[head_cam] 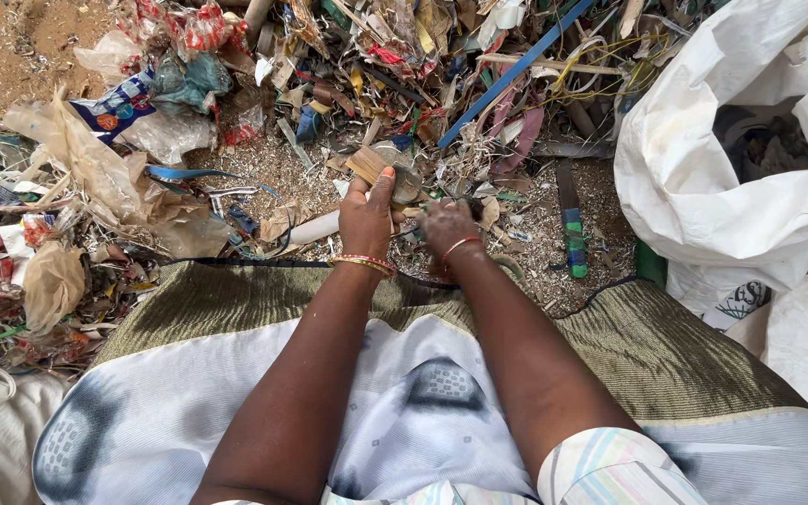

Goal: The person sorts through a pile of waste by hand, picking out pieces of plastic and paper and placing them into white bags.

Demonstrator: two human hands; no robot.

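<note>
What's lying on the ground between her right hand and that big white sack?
In the head view, between the right hand and the white sack lies gritty ground strewn with small scraps, plus a dark strip with green and blue bands.

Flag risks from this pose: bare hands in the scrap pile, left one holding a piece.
1. The left hand grips a small scrap piece bare; the right hand digs into the debris. Jagged strips and shards lie all around, so cuts seem likely.
2. Loose wires tangle near the blue bar; pulling could snag fingers.
3. The white sack sits off to the right; tossed pieces may miss its opening.
</note>
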